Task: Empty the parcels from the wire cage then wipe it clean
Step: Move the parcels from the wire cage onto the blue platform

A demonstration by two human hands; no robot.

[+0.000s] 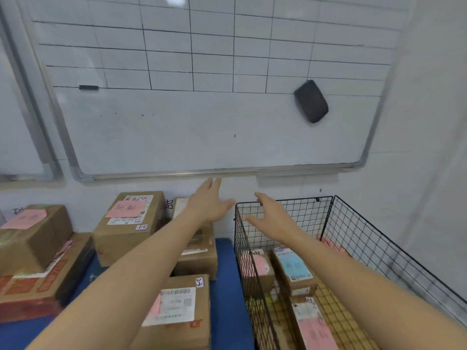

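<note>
- Head view: we see the wire cage (353,236) at 4 o'clock in the frame. Its black mesh walls stand upright against the white wall, just beside the blue surface (225,286).
- Inside the cage a blue-label parcel (294,270) lies near the middle. A pink-label parcel (255,266) sits at its 9 o'clock against the left mesh, and a long parcel (314,324) with a white and pink label lies at its 6 o'clock.
- Our right hand (273,218) reaches out above the cage's far left corner. Its fingers (262,199) are straight and spread and hold nothing. We cannot tell whether a fingertip touches the top rim.
- Our left hand (209,205) is at 9 o'clock of the right one, stretched forward over the surface. Its fingers (214,184) are straight and slightly apart, the thumb points toward the cage, and it holds nothing.
- On the surface, a pink-note box (129,223) stands at 9 o'clock of the left hand. A labelled box (177,306) is at 6 o'clock in the frame, and stacked boxes (32,243) sit at 8 o'clock.
- A whiteboard (202,135) with a drawn grid fills 12 o'clock, and a dark eraser (310,101) clings to it at 2 o'clock.
</note>
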